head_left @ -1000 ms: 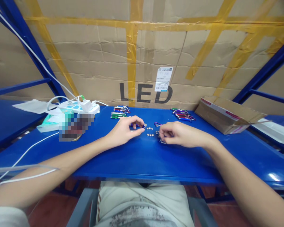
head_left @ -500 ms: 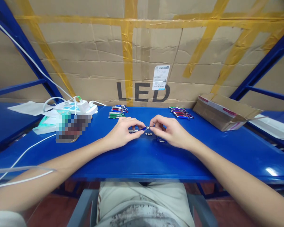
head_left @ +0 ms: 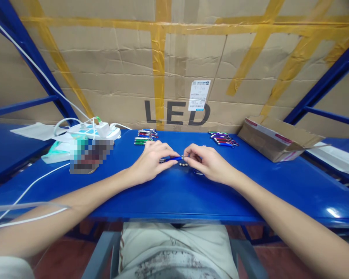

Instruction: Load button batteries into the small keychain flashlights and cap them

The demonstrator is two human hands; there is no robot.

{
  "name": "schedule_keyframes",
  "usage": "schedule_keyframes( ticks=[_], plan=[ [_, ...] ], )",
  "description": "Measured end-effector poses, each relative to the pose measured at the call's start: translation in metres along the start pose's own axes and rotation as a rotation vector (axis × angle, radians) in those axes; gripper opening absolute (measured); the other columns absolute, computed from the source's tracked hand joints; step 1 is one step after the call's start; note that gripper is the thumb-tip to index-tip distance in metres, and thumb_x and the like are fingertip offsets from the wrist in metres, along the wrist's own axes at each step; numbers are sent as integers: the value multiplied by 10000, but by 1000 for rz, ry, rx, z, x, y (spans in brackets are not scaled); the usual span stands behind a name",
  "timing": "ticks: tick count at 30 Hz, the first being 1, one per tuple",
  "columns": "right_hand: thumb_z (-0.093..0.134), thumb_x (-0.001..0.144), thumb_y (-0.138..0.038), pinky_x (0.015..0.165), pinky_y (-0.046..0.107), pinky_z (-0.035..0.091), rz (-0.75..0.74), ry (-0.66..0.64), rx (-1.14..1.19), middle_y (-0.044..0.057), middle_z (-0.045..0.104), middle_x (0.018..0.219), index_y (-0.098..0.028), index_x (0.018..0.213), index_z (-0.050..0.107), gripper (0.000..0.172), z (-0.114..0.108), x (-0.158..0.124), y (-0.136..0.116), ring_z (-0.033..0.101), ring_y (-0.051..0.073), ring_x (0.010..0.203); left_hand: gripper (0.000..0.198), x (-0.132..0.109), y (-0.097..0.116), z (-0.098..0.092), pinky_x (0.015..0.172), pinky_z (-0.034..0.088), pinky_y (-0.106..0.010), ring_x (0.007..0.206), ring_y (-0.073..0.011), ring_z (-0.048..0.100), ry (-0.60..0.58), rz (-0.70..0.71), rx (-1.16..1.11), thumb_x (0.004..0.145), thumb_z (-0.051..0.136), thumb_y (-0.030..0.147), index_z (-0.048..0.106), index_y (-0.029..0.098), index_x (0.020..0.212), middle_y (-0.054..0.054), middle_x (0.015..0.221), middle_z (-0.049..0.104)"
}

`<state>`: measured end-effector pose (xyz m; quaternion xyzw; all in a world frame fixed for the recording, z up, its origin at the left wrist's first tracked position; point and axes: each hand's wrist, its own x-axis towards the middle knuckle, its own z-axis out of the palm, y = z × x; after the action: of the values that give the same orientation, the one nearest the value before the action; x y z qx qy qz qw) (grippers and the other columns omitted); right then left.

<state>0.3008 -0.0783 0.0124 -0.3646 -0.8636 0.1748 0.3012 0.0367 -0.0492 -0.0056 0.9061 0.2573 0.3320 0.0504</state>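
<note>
Blue mini flashlight [head_left: 172, 158] sits mid-tabletop, just above the surface, long axis running left-right and roughly level, parallel to the front edge. Left hand [head_left: 150, 162] grip clenched around its left part; right hand [head_left: 209, 163] grip pinched on the right tip. Can't tell which end is the lens. Button cells [head_left: 183, 164] lie just below the tip, between the hands. Flashlight piles sit behind, left [head_left: 144, 136] and right [head_left: 223, 139], well apart. Blue tabletop [head_left: 174, 197] is bare toward the front edge. Cardboard box [head_left: 276, 144] far right, power strip [head_left: 100, 132] far left.
</note>
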Motion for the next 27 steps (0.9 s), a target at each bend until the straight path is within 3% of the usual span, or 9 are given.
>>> schedule_keyframes(
  ticks=[13, 22, 27],
  plan=[
    [765, 892, -532, 600, 279, 364, 381, 21, 612, -9, 643, 761, -179, 906, 699, 359, 14, 7, -5, 498, 131, 644, 165, 0, 5, -7, 973, 362, -466, 952, -228, 662, 212, 364, 479, 1118, 620, 236, 755, 196, 1204, -69, 1083, 810],
    [725, 962, -497, 624, 288, 392, 255, 106, 461, -16, 642, 785, -199, 935, 674, 304, 16, 6, 1, 517, 144, 672, 185, -1, 2, -7, 982, 362, -469, 981, -227, 676, 183, 246, 350, 1122, 629, 300, 764, 221, 1221, -71, 1106, 803],
    [654, 1032, -415, 671, 290, 411, 172, 110, 285, -11, 673, 816, -206, 968, 680, 220, 16, 3, -2, 554, 148, 709, 195, -1, 0, -6, 974, 371, -462, 985, -227, 667, 175, 263, 361, 1125, 626, 303, 758, 212, 1236, -78, 1134, 806]
  ],
)
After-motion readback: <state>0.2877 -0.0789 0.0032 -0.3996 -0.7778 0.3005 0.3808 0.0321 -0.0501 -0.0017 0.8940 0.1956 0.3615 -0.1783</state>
